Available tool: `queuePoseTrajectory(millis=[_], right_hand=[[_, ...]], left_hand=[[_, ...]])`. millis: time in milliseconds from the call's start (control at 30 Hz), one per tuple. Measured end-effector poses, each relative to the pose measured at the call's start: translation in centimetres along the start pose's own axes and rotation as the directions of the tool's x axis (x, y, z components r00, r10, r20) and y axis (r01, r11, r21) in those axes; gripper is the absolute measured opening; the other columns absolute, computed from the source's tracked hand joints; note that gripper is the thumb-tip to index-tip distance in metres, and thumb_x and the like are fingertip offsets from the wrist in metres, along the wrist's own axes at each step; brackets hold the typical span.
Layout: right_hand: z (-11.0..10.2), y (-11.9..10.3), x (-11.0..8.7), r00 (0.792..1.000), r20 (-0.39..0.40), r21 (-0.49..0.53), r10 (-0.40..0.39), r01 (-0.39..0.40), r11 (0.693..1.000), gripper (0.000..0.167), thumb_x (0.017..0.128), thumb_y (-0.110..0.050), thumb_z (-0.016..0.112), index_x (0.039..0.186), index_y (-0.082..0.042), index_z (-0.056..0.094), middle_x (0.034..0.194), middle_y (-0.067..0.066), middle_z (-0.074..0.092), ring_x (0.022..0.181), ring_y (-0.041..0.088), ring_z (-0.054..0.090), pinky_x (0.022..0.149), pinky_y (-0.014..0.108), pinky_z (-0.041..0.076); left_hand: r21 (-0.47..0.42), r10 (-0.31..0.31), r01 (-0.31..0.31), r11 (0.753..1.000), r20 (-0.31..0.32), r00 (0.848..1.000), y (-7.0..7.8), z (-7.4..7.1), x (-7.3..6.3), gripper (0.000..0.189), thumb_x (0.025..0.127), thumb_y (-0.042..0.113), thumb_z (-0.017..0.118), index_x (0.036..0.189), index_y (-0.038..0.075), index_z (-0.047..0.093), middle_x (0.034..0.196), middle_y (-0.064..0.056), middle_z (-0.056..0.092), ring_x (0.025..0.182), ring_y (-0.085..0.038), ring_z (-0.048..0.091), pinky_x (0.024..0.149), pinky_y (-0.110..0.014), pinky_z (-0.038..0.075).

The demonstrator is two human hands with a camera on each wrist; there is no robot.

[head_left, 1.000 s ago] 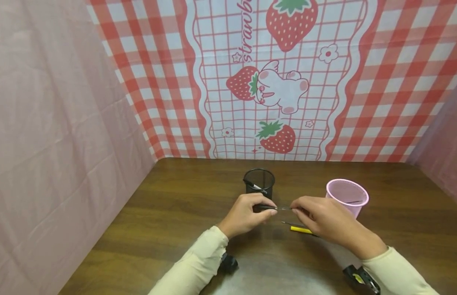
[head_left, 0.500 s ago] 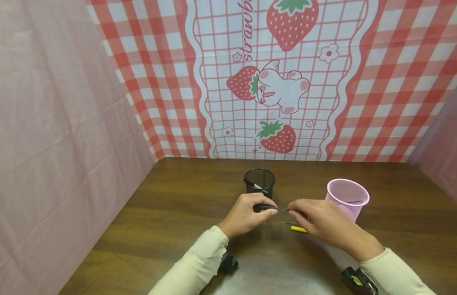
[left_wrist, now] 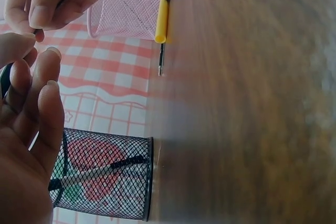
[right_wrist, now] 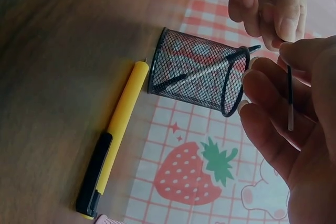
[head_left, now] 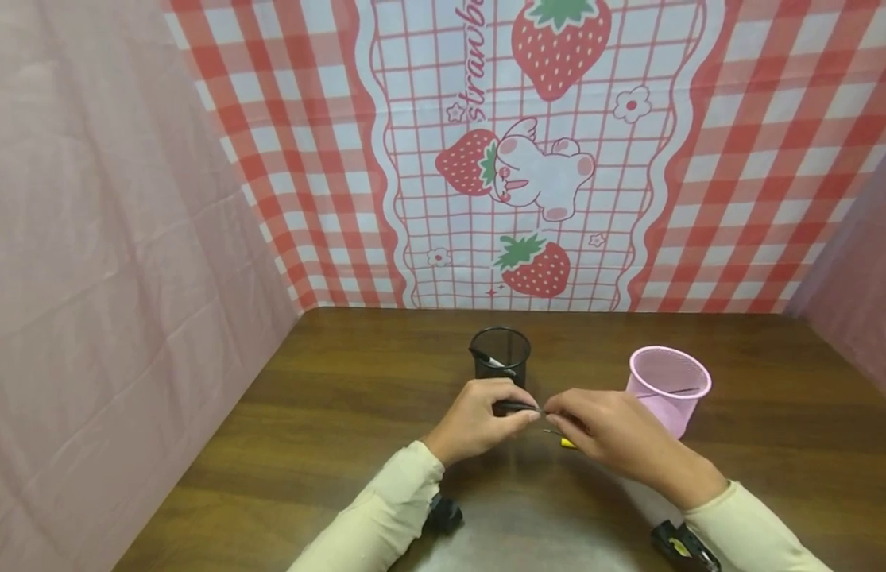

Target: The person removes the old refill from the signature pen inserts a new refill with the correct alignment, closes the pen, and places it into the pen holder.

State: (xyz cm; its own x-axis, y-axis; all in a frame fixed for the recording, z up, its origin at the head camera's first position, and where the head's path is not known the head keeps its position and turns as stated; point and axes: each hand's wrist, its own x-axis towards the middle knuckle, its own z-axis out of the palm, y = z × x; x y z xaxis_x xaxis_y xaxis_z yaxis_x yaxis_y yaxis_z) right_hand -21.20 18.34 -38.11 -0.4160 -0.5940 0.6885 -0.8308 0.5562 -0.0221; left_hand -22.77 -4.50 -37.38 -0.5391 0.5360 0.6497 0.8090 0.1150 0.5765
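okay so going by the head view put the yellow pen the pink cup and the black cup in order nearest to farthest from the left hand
From the left hand, in the head view:
1. Black cup: just beyond it.
2. Yellow pen: rightward, partly hidden by the right hand.
3. Pink cup: farthest right, past the right hand.

two mesh cups (head_left: 510,345) (head_left: 674,417) – one yellow pen (right_wrist: 116,121) – two hands (head_left: 481,417) (head_left: 617,433)

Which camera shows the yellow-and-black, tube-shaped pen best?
The right wrist view. The yellow-and-black, tube-shaped pen looks biggest there, and you see both its yellow part and its black part. The left wrist view shows both parts too, but smaller. In the head view, the right hand hides most of it, leaving a little yellow.
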Motion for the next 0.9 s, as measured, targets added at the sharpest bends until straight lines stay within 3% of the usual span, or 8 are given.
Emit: queuePoseTrajectory(millis=[200, 400, 567, 733, 900], right_hand=[[0.1, -0.1, 0.1, 1.0, -0.007, 0.011, -0.006, 0.006, 1.0, 0.021, 0.079, -0.009, 0.079, 0.096, -0.018, 0.07, 0.084, -0.016, 0.065, 0.069, -0.006, 0.054, 0.057, 0.018, 0.047], [0.1, -0.1, 0.2, 1.0, -0.009, 0.026, -0.008, 0.008, 1.0, 0.014, 0.084, -0.014, 0.077, 0.095, -0.017, 0.071, 0.084, -0.016, 0.065, 0.068, -0.006, 0.054, 0.057, 0.018, 0.047], [0.2, -0.2, 0.2, 1.0, -0.008, 0.03, -0.011, 0.011, 0.999, 0.007, 0.09, -0.02, 0.072, 0.096, -0.018, 0.071, 0.085, -0.015, 0.066, 0.07, -0.004, 0.057, 0.058, 0.019, 0.048], [-0.1, 0.0, 0.1, 1.0, 0.007, 0.034, -0.006, 0.005, 0.999, 0.019, 0.083, -0.013, 0.078, 0.099, -0.016, 0.071, 0.086, -0.014, 0.066, 0.071, -0.004, 0.057, 0.059, 0.018, 0.048], [-1.5, 0.8, -0.2, 0.999, 0.024, 0.022, 0.031, -0.032, 0.999, 0.025, 0.078, -0.01, 0.081, 0.099, -0.016, 0.071, 0.087, -0.015, 0.067, 0.071, -0.005, 0.057, 0.059, 0.016, 0.048]], left_hand=[[-0.002, 0.004, -0.004, 1.0, 0.002, 1.0, -1.6, 0.6, -0.4, 0.008, 0.085, -0.003, 0.077, 0.092, -0.002, 0.074, 0.081, -0.009, 0.069, 0.068, -0.003, 0.058, 0.065, -0.031, 0.056], [-0.015, 0.016, -0.016, 1.0, 0.019, 1.0, -3.7, 1.1, -0.8, 0.007, 0.088, 0.004, 0.076, 0.095, 0.005, 0.074, 0.079, -0.001, 0.067, 0.065, 0.002, 0.058, 0.062, -0.021, 0.054], [-0.025, 0.032, -0.031, 0.999, 0.044, 0.999, -4.1, 1.0, -0.9, 0.005, 0.092, 0.006, 0.072, 0.096, 0.008, 0.073, 0.077, 0.004, 0.064, 0.064, 0.005, 0.058, 0.061, -0.016, 0.052], [-0.005, 0.055, -0.054, 0.999, 0.035, 0.998, -4.3, 0.9, -0.8, 0.004, 0.092, 0.006, 0.07, 0.094, 0.009, 0.073, 0.076, 0.006, 0.062, 0.063, 0.005, 0.058, 0.06, -0.016, 0.052], [-0.034, -0.005, 0.005, 0.999, 0.012, 1.0, -4.4, 0.9, -0.7, 0.004, 0.092, 0.006, 0.071, 0.095, 0.009, 0.073, 0.081, 0.003, 0.065, 0.063, 0.003, 0.059, 0.061, -0.018, 0.054]])
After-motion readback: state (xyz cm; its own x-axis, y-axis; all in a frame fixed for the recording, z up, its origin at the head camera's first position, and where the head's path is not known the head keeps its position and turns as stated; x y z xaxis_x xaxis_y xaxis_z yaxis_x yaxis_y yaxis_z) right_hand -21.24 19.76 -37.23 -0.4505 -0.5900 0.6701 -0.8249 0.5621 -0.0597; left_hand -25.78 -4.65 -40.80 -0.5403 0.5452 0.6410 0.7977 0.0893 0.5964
